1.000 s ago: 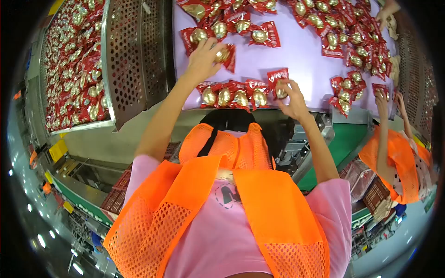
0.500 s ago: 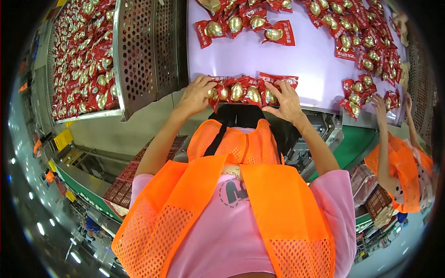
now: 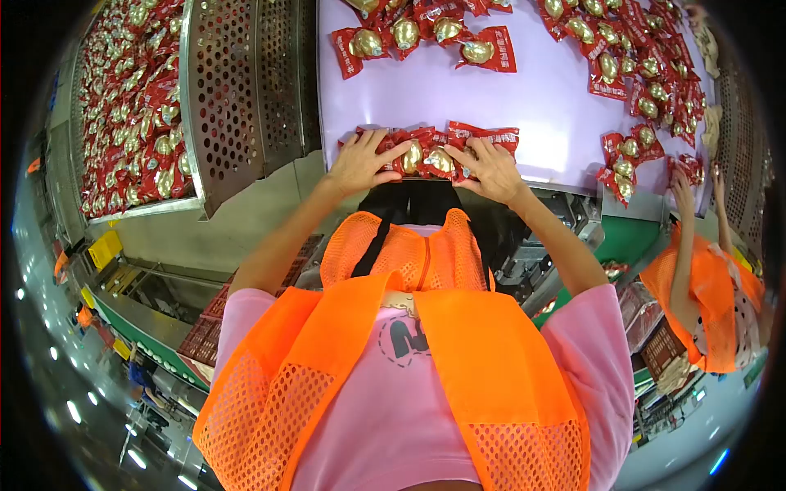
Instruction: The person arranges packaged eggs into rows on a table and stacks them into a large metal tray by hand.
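Several red foil packets with gold egg-shaped middles (image 3: 440, 160) lie in a row along the near edge of the pale table (image 3: 385, 102). My left hand (image 3: 360, 164) covers the left end of this row, fingers over the packets and thumb on their near side. At the right end my right hand (image 3: 490, 170) holds the packets the same way, thumb low and fingers on top. The gold middles show between the two hands. What lies under my palms is hidden.
More red packets (image 3: 478, 52) lie farther back and in a pile on the right (image 3: 647, 82). A perforated metal bin (image 3: 225, 98) full of packets stands at left. A co-worker in an orange vest (image 3: 696, 295) reaches to the table's right end.
My left hand has slid onto the packets, its thumb and fingers now farther over them. The hands are closer together. The co-worker's hand has moved onto a packet at the right.
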A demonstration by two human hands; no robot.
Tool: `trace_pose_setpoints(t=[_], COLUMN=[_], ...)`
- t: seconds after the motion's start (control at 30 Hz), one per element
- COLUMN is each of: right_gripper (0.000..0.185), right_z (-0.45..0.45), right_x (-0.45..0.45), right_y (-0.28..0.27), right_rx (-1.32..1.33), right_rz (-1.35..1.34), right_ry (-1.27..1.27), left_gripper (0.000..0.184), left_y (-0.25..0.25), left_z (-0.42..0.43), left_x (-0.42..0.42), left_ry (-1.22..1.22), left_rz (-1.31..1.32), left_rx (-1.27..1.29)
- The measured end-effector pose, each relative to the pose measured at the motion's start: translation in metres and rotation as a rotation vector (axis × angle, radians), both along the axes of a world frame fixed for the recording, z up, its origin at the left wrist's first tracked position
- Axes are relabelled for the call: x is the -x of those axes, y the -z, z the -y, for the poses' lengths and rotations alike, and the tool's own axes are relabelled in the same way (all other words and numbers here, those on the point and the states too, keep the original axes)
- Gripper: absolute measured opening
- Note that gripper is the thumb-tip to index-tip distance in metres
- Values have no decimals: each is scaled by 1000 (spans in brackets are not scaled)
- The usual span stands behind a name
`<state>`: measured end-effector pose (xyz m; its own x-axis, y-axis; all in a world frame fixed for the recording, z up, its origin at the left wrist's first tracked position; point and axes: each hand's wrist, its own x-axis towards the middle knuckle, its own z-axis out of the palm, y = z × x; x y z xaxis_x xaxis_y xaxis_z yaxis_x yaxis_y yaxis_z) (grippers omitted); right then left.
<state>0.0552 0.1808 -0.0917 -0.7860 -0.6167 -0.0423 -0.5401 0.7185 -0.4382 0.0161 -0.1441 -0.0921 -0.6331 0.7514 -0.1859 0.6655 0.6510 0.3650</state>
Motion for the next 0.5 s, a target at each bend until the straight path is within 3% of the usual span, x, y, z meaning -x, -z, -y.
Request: trace_pose_setpoints(t=[0.37, 0.5], right_gripper=[80, 82], right_z=[7, 0], right_x=[7, 21], right_y=[12, 14], right_rx=[-49, -89], right_rz=[-28, -70], right_ry=[33, 39], left_gripper=[71, 70], left_y=[-1, 2], left_z=[-12, -18], left_x=[17, 36], left_ry=[73, 117], left_rz=[55, 3], left_rx=[59, -27])
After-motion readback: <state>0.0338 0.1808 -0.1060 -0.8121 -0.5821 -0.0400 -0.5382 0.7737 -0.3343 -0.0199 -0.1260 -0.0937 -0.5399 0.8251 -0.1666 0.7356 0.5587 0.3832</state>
